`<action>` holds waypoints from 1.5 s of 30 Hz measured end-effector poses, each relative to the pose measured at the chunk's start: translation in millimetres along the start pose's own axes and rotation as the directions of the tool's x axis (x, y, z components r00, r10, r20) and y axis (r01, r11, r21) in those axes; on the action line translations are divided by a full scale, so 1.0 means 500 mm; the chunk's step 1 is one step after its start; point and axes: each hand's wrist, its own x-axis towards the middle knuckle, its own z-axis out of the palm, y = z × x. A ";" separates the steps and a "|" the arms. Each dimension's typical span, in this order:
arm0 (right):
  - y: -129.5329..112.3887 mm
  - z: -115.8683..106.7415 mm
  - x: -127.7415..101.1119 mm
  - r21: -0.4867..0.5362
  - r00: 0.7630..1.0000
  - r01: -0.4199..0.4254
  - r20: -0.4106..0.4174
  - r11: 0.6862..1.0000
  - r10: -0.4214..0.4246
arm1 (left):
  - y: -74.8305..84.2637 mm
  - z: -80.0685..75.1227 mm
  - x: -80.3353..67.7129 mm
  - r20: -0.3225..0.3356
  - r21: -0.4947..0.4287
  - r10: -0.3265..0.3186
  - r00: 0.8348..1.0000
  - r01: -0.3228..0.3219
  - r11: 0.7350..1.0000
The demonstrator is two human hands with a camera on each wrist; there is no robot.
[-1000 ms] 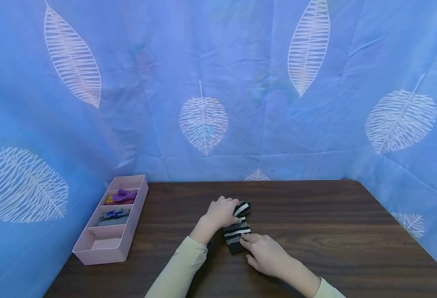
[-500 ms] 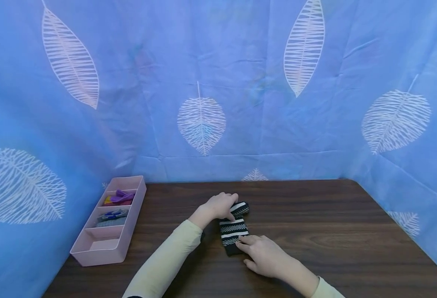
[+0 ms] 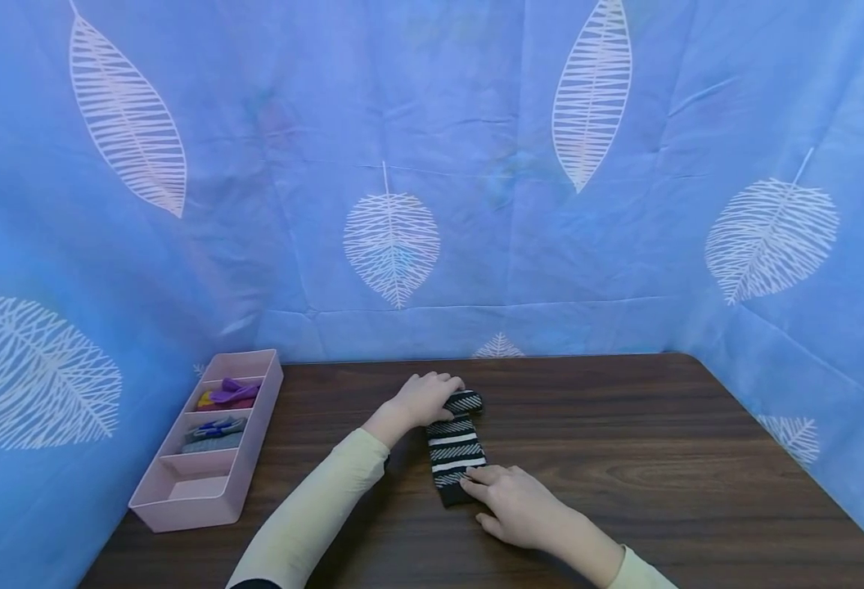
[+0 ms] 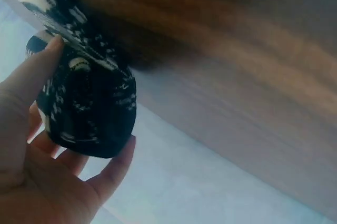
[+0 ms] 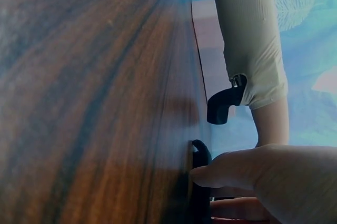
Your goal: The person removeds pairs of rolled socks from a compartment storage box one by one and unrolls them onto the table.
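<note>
A black sock with white stripes (image 3: 454, 446) lies lengthwise on the dark wooden table (image 3: 623, 458). My left hand (image 3: 425, 397) grips its far end, which is rolled up; in the left wrist view the roll (image 4: 87, 111) sits between thumb and fingers (image 4: 118, 163). My right hand (image 3: 509, 495) presses the sock's near end flat on the table with straight fingers (image 5: 231, 169). The black sock edge (image 5: 199, 182) shows under them in the right wrist view.
A pink divided tray (image 3: 182, 499) stands at the table's left edge, with purple, yellow and grey-blue items in its far compartments. A blue leaf-print cloth (image 3: 432, 180) walls the table at the back and on both sides.
The left hand has moved farther away with the rolled end, so more of the sock lies stretched out on the table. The right hand has stayed on the near end.
</note>
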 end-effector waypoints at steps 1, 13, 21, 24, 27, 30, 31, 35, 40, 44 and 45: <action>0.000 0.000 0.000 -0.002 1.000 0.001 -0.001 1.000 -0.001 | -0.001 -0.001 0.001 -0.010 0.014 0.008 1.000 -0.008 1.000; -0.004 -0.001 0.001 -0.009 1.000 0.000 0.005 1.000 0.000 | -0.016 0.008 0.017 -0.094 0.074 0.000 0.996 0.007 0.997; -0.004 -0.003 0.000 -0.030 1.000 -0.005 0.008 1.000 0.005 | -0.020 0.012 0.030 -0.120 0.076 0.020 0.993 -0.011 0.997; -0.001 -0.001 0.000 -0.041 1.000 -0.001 -0.002 0.999 0.001 | -0.025 0.017 0.037 -0.154 0.088 0.038 0.987 -0.025 0.996; 0.002 0.001 0.000 -0.045 1.000 0.001 -0.005 0.999 -0.002 | -0.030 0.023 0.045 -0.177 0.095 0.052 0.983 -0.036 0.995; 0.002 0.001 -0.001 -0.038 1.000 -0.001 0.000 0.999 0.001 | -0.034 0.026 0.055 -0.168 0.096 0.048 0.985 -0.032 0.995; 0.002 0.001 -0.002 -0.036 1.000 -0.002 0.002 0.999 0.002 | -0.035 0.026 0.058 -0.157 0.097 0.043 0.987 -0.028 0.995; 0.001 -0.001 -0.003 -0.031 1.000 -0.006 0.004 0.999 0.006 | -0.032 0.020 0.070 -0.112 0.101 0.020 0.994 -0.009 0.995; 0.000 -0.003 -0.004 -0.028 1.000 -0.012 0.011 1.000 0.013 | -0.030 0.018 0.081 -0.088 0.120 0.004 0.996 0.007 0.993; -0.001 -0.006 -0.003 -0.015 1.000 -0.013 0.027 1.000 0.013 | -0.032 0.021 0.085 -0.073 0.138 0.007 0.997 0.003 0.990; 0.000 -0.007 -0.003 -0.013 1.000 -0.011 0.029 1.000 0.011 | -0.033 0.022 0.085 -0.068 0.133 0.009 0.998 0.000 0.991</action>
